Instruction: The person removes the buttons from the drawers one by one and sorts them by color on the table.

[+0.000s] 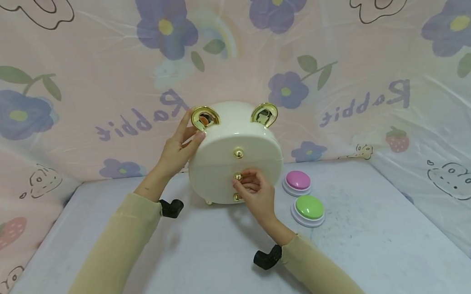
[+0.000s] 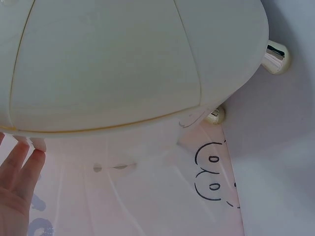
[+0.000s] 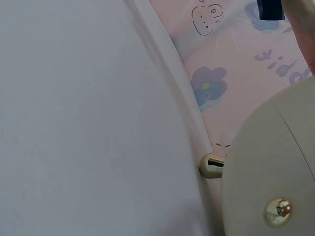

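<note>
A white round jewelry box (image 1: 216,171) with gold-rimmed ears and short feet stands upright on the table. Three gold knobs run down its front, the top knob (image 1: 238,153) uncovered. At the upper left of the box, my left hand (image 1: 174,153) holds it around the left ear (image 1: 205,118), thumb in front and fingers partly hidden behind. Its fingertips touch the shell in the left wrist view. My right hand (image 1: 259,195) pinches the middle knob (image 1: 238,177). Just below it, the bottom knob (image 1: 236,196) is partly covered by that hand.
Right of the box sit a pink button (image 1: 298,180) and a green button (image 1: 310,207), each on a white base. A white cloth covers the table (image 1: 211,267). Patterned curtain fabric (image 1: 111,73) hangs close behind the box and along both sides.
</note>
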`<state>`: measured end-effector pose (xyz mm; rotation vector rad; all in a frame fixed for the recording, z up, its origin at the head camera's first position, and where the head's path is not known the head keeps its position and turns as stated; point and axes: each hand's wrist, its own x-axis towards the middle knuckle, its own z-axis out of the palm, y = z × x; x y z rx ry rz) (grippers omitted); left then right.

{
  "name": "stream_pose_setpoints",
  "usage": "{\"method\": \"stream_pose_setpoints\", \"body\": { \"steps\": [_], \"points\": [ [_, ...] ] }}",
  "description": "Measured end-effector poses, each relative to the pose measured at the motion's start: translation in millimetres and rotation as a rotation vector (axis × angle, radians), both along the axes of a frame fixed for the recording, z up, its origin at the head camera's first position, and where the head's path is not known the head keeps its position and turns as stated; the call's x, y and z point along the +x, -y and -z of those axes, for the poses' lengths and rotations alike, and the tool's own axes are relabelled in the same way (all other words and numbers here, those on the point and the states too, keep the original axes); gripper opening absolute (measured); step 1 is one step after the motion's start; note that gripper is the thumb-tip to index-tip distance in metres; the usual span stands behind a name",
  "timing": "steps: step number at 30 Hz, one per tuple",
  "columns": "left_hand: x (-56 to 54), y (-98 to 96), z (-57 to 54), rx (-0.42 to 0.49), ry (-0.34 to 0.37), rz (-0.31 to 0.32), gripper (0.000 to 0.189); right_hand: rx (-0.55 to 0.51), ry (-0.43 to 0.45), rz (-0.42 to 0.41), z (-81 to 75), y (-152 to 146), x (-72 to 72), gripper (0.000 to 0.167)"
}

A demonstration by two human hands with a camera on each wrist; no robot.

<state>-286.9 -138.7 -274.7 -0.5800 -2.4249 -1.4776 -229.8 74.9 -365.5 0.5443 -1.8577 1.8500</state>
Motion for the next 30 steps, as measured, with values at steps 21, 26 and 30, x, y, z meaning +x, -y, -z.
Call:
{"method": "stream_pose_setpoints", "body": {
  "steps": [21, 26, 30],
  "points": [
    [1.2, 0.2, -1.4, 0.009, 0.002, -0.004, 0.068, -0.016, 0.025, 0.029, -0.6, 0.8, 6.9, 0.025],
    [1.2, 0.4, -1.2, 0.007, -0.002, 0.0, 0.068, -0.001, 0.014, 0.036, -0.5, -0.7, 10.2, 0.024],
    [1.1, -0.2, -1.0, 0.007, -0.003, 0.002, 0.068, -0.007, 0.018, 0.031, -0.1, -1.9, 13.7, 0.024]
  ]
}}
